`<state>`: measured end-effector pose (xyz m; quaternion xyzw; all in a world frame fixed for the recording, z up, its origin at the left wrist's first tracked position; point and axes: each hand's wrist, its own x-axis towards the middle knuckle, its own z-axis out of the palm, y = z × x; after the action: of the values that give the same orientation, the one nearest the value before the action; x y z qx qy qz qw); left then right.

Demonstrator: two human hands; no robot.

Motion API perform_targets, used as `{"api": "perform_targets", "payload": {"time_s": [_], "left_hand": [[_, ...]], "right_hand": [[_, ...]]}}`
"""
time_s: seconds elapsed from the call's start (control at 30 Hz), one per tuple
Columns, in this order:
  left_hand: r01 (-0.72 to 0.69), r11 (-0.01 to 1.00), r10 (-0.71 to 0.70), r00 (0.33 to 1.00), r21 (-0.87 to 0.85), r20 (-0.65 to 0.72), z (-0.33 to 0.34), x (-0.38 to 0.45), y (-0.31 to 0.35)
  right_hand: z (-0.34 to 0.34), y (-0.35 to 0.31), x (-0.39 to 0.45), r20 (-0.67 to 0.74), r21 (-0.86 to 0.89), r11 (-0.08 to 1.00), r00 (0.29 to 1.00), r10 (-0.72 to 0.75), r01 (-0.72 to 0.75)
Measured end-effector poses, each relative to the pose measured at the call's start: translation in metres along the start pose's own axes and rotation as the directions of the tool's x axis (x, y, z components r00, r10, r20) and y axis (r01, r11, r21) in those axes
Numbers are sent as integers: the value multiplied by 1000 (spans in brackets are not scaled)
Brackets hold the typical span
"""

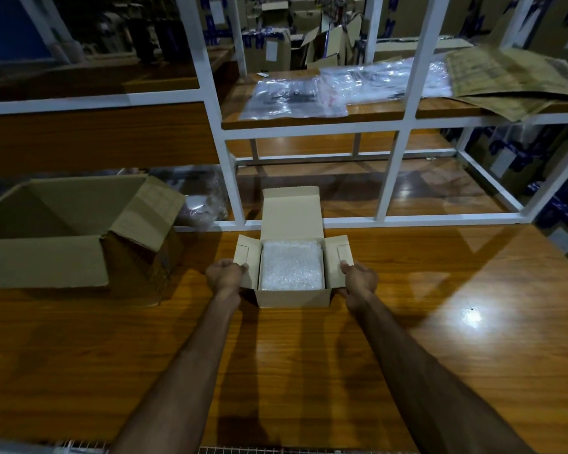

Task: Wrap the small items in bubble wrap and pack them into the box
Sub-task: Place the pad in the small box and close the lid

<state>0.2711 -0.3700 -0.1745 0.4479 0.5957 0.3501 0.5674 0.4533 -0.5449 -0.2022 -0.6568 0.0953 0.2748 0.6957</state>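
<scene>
Pale tan small box (pixel 292 298) at frame centre, holding white, finely dimpled bubble wrap (pixel 292 266); orange-brown wood-grain table (pixel 309 371) beneath. Darker brown large carton (pixel 79 224) at left; white frame (pixel 394 172) behind, with clear glossy plastic bags (pixel 292 99) and yellow-tan printed cardboard sheets (pixel 505 77) at upper right

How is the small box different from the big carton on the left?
The small box is pale, holds bubble wrap, and both hands grip its side flaps: left hand, right hand. The big carton is browner, much larger, untouched, its contents unseen. Both are open cardboard boxes on the table.
</scene>
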Motion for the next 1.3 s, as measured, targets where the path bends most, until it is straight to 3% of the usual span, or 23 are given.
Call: {"api": "perform_targets", "payload": {"time_s": [0.13,0.23,0.37,0.47,0.5,0.77,0.9,1.0,1.13,1.3], "left_hand": [[-181,979,186,982,88,-43,11,-17,6],[-377,890,385,923,257,20,20,-34,2],[-574,641,537,810,509,237,33,-49,-13],[-703,335,602,672,627,431,32,-47,-28],[-716,287,596,653,636,467,31,-43,-32],[-756,186,471,629,627,619,21,-17,-30],[-765,233,501,624,601,599,19,-14,-35],[-774,257,523,615,579,590,19,-14,-38],[-780,293,545,611,553,574,16,-8,-37],[-780,258,526,608,570,595,19,5,-33]], "right_hand": [[5,2,-7,-32,-223,940,962,-272,259],[10,4,-11,81,-490,733,862,-500,472],[24,7,-21,185,-695,452,746,-639,559],[29,6,-27,174,-786,373,755,-632,493],[29,6,-29,186,-805,344,755,-629,484],[33,14,-37,369,-766,178,650,-664,617],[33,29,-36,582,-725,17,626,-519,688],[26,35,-23,651,-678,61,637,-412,732],[0,30,6,734,-555,88,537,-416,827],[-3,7,17,706,-573,170,588,-394,802]]}}
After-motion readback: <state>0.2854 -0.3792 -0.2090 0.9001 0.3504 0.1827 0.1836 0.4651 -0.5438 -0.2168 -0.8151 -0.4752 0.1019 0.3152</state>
